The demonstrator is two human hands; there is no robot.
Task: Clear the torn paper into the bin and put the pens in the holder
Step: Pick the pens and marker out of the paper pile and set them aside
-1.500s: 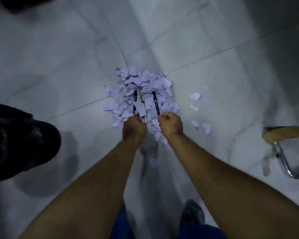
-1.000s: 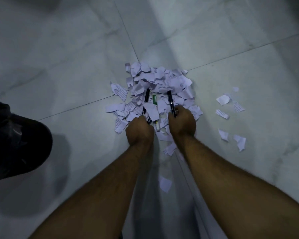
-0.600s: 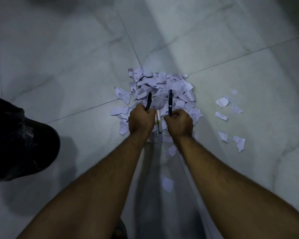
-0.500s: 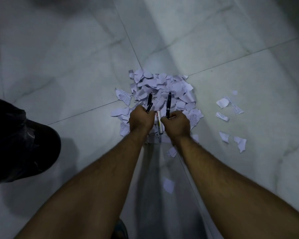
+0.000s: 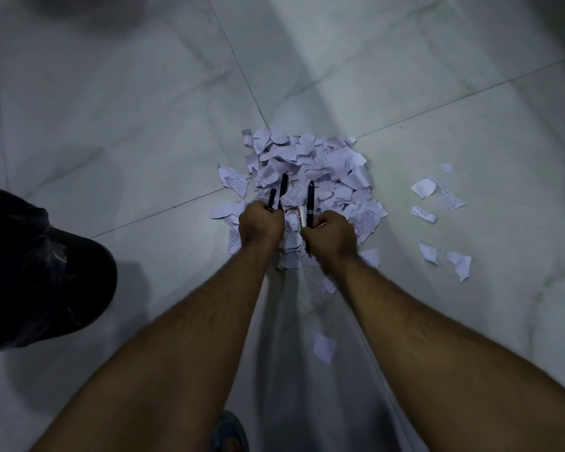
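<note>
Left hand (image 5: 261, 223) gripping two black pens (image 5: 282, 190), fingers curled round the lower ends, both pens pointing away from the body over the paper. Right hand (image 5: 330, 234) gripping a black pen (image 5: 310, 199) and a white marker (image 5: 302, 216) side by side, fingers curled round the barrels. Both hands hovering at the near edge of the pile of torn paper (image 5: 310, 168), which is lying on the floor (image 5: 144, 109) where the tile joints are meeting. Loose scraps (image 5: 437, 207) lying well apart from the pile, towards the right side of the floor; further single scraps (image 5: 323, 347) lying between the forearms, nearer the body. Black bin bag (image 5: 40, 272) sitting at the left edge of the floor, well apart from the pile. Pen holder not showing in view. Contact between hands and paper: cannot tell.
</note>
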